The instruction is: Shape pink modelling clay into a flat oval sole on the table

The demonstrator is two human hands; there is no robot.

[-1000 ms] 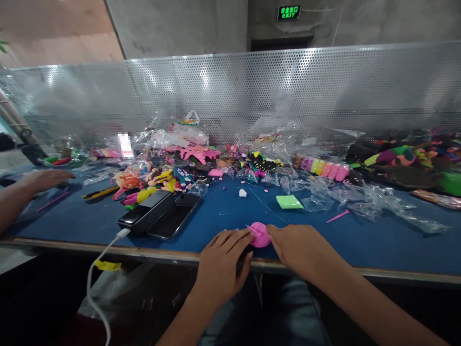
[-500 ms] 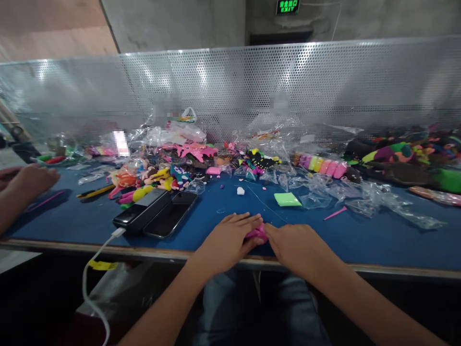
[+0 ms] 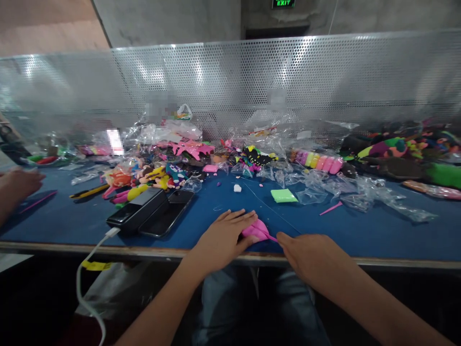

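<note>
A lump of pink clay (image 3: 255, 230) lies on the blue table (image 3: 378, 230) near its front edge. My left hand (image 3: 221, 238) rests on the clay's left side, fingers stretched out flat and pressing on it. My right hand (image 3: 309, 254) is just right of the clay with its fingertips pinched on a thin pink stick tool (image 3: 271, 235), whose tip reaches onto the clay.
A power bank (image 3: 139, 214) and a phone (image 3: 167, 218) lie to the left, with a white cable (image 3: 91, 252) hanging over the edge. Green clay (image 3: 284, 195), a pink stick (image 3: 331, 208), clay figures and plastic wrappers crowd the back. Another person's hand (image 3: 18, 185) is far left.
My left hand slid forward over the clay. My right hand drew back to the right, off the clay, so the pink stick shows between it and the lump. The view shifted slightly.
</note>
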